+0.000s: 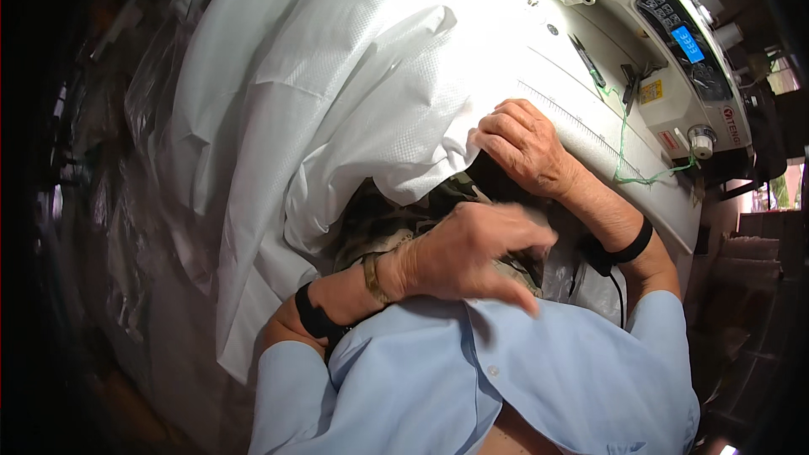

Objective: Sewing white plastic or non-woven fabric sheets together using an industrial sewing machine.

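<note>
A large sheet of white textured fabric (362, 109) lies in folds over the sewing machine's table and hangs down toward my lap. At the near edge of the table, my right hand (524, 145) is closed, with its curled fingers pinching the fabric's right edge. My left hand (472, 248) hovers in front of my shirt, above my lap, holding nothing. Its thumb and fingers are apart and slightly blurred by motion. Camouflage cloth (396, 219) shows on my lap beneath the white fabric.
A white sewing machine (674, 59) with a lit blue display stands at the far right. On its bed (590, 131) lie thread snips (587, 61), with green thread (624, 147) trailing beside a printed ruler. Crumpled clear plastic (135, 160) is at the left.
</note>
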### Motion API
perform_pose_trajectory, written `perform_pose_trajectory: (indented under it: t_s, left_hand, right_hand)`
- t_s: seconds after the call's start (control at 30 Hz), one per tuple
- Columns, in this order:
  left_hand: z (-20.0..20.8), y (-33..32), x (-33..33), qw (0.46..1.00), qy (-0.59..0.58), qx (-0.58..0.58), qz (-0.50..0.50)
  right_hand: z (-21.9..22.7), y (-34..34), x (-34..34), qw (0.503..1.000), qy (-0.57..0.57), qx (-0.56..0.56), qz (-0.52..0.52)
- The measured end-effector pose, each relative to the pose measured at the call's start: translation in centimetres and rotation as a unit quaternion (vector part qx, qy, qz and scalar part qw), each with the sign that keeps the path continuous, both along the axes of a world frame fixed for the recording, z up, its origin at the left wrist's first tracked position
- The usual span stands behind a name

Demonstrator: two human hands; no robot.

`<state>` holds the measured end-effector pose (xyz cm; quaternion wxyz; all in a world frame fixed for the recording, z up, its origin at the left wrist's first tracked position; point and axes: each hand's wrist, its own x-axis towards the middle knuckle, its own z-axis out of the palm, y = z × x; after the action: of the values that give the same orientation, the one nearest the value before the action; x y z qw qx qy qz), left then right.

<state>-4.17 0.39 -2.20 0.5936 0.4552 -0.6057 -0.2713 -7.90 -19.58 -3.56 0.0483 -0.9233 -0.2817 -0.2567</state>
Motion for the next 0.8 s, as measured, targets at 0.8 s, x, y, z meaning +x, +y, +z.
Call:
perform_pose_trajectory:
  t_s: [0.8]
  left_hand:
    - [-0.9,-2.1,6.1,0.809,-0.517,-0.065,0.272]
  right_hand:
    - [3.9,-5.8,2.6,0.979,0.175,0.084,-0.066]
